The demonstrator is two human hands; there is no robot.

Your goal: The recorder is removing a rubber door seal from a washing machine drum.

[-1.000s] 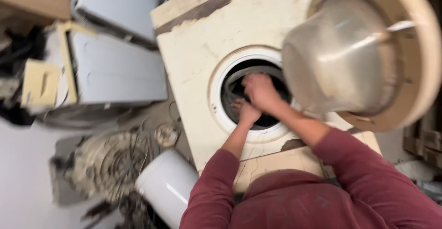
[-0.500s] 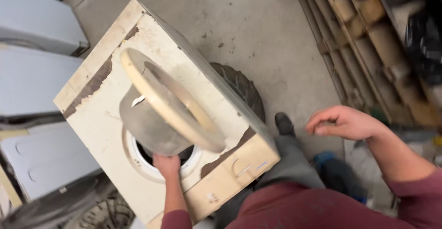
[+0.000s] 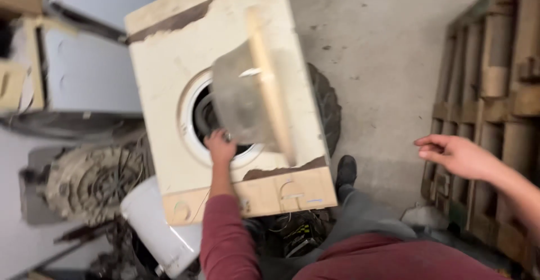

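Yellowed washing machine (image 3: pixel 169 77) is lying door-up, door (image 3: pixel 253 100) standing open; left hand (image 3: pixel 220 146) is gripping its opening rim, right hand (image 3: pixel 458 155) hovering open.

Right hand (image 3: pixel 458 156): now out of the washing machine (image 3: pixel 225 97) opening, held open in the air well to the right of it, beside the wooden pallet (image 3: pixel 495 88). Left hand (image 3: pixel 219 146): now alone at the opening's rim. Door (image 3: pixel 256 102): now seen edge-on over the opening.
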